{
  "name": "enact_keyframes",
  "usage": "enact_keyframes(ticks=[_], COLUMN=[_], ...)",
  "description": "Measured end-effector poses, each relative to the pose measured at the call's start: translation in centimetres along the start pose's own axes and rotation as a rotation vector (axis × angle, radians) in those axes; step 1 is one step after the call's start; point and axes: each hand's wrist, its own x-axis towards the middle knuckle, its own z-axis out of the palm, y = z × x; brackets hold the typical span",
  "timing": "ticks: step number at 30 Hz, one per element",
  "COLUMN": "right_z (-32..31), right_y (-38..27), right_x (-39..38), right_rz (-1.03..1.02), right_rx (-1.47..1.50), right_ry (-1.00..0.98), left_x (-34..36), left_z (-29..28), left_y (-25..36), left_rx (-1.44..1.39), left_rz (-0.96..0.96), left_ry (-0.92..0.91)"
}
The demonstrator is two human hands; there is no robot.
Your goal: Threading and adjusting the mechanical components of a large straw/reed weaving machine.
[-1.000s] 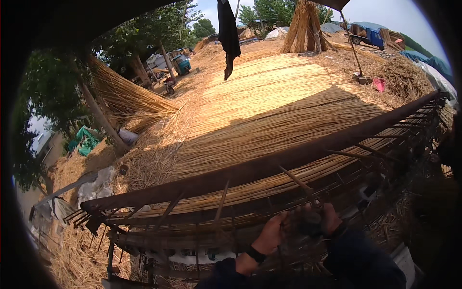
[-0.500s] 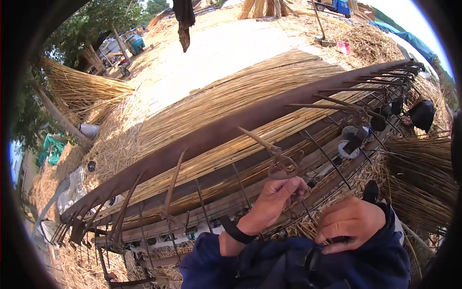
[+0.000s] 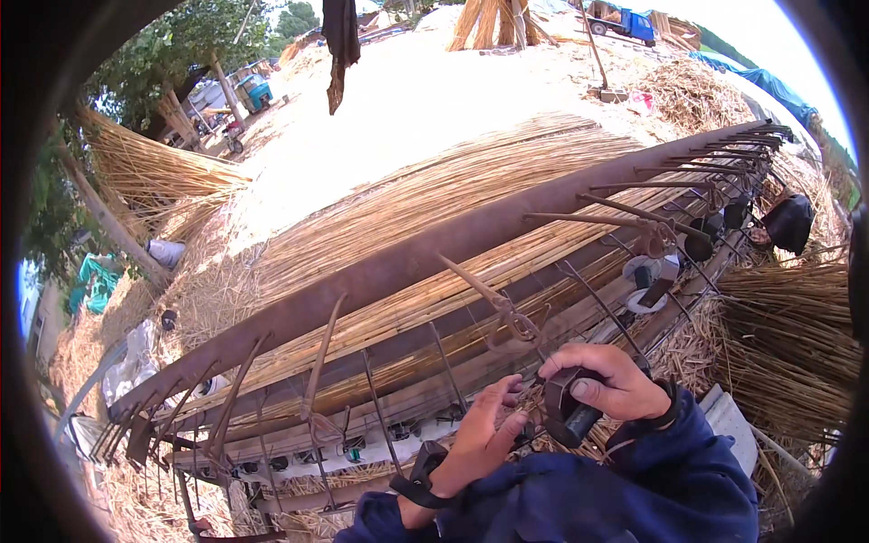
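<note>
Dark blocky thing [image 3: 572,423] is up in the right hand [image 3: 620,385], fingers wrapped over it. Looks stiff and kinda hefty imo, so I'd grab the thick body. Left hand's [image 3: 480,434] right beside it, fingers loose. Rusty toothed bar [image 3: 389,274] beyond, then reed matting [image 3: 434,199].

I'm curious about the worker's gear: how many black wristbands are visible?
2: one black strap-like wristband behind the left hand, another black wristband behind the right hand. The navy-blue cloth sleeves may hide others.
</note>
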Motion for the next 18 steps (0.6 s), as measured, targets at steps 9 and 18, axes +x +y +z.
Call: enact_keyframes(ticks=[9, 18], right_z=[2.3, 3.2], right_y=[0.4, 4.9], right_x=[3.7, -0.3], right_rz=[-0.233, -0.093], right_rx=[-0.324, 0.133], right_ry=[0.483, 0.694], left_x=[2.0, 2.5], left_z=[-1.9, -6.7], left_y=[5.0, -7.6], left_rx=[-0.042, -0.38], left_rz=[-0.1, -0.556], left_ry=[0.144, 0.549])
